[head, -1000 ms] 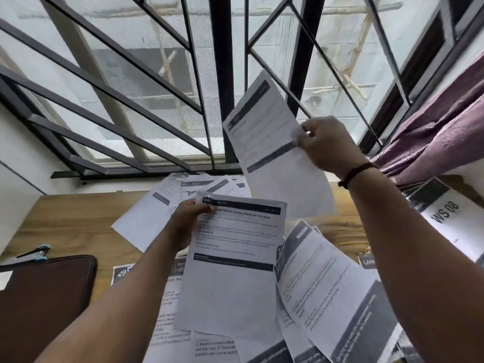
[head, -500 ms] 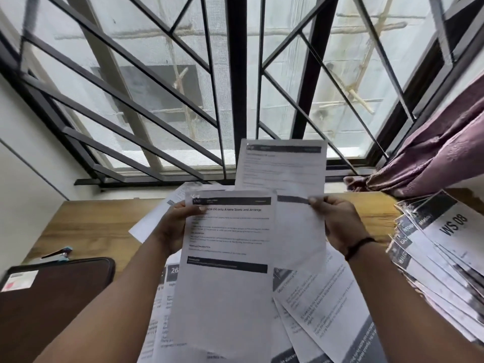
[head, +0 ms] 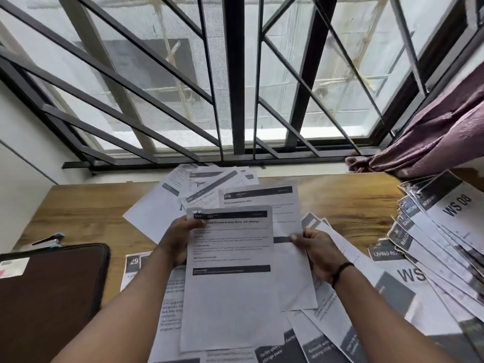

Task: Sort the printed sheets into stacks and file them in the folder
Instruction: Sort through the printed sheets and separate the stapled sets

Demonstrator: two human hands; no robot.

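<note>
My left hand (head: 180,237) grips the upper left edge of a printed sheet (head: 230,289) with a dark header bar, held above the desk. My right hand (head: 313,247) pinches the right edge of a second printed sheet (head: 282,213), which lies partly behind the first. Several more printed sheets (head: 204,187) are spread loose over the wooden desk (head: 86,205). A fanned stack of sheets marked WS 08 (head: 450,218) lies at the right. The dark brown folder (head: 49,297) lies shut at the left front.
A stapler (head: 51,241) with a blue tip sits behind the folder. A barred window (head: 235,82) fills the back. A purple curtain (head: 434,137) hangs at the right, over the desk's far corner.
My right hand has brought its sheet down from high in front of the window and slid it behind the sheet in my left hand. The view has tilted down toward the desk.
</note>
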